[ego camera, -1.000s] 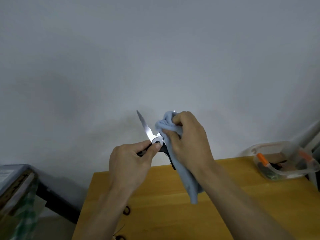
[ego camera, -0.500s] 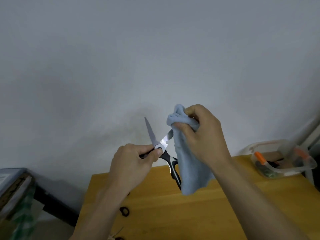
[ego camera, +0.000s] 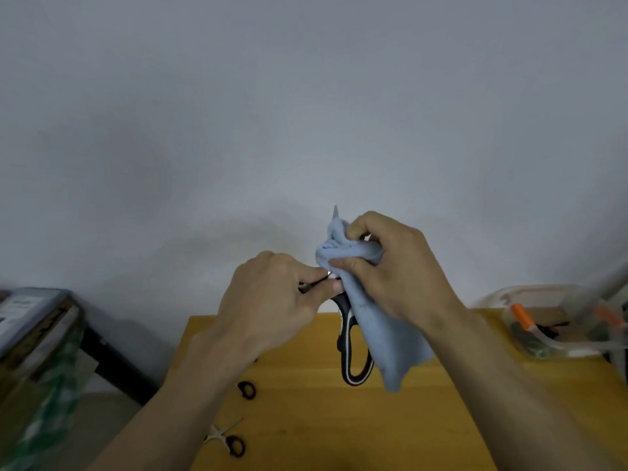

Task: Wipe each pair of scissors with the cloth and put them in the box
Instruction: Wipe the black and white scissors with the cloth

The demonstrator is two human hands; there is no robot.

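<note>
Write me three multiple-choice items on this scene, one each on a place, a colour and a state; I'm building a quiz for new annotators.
1. Where is the clear box?
A. on the table's right end
B. on the floor
C. in the left hand

2. What colour is the cloth?
A. red
B. light blue
C. black

3. What is the right hand doing?
A. resting flat on the table
B. hanging idle
C. gripping the cloth bunched round the blades

Key: 1 A, the box sits at the right end of the wooden table. 2 B, the cloth is pale blue. 3 C, only a blade tip pokes above the cloth while the left hand holds the black-handled scissors near the pivot.
</note>
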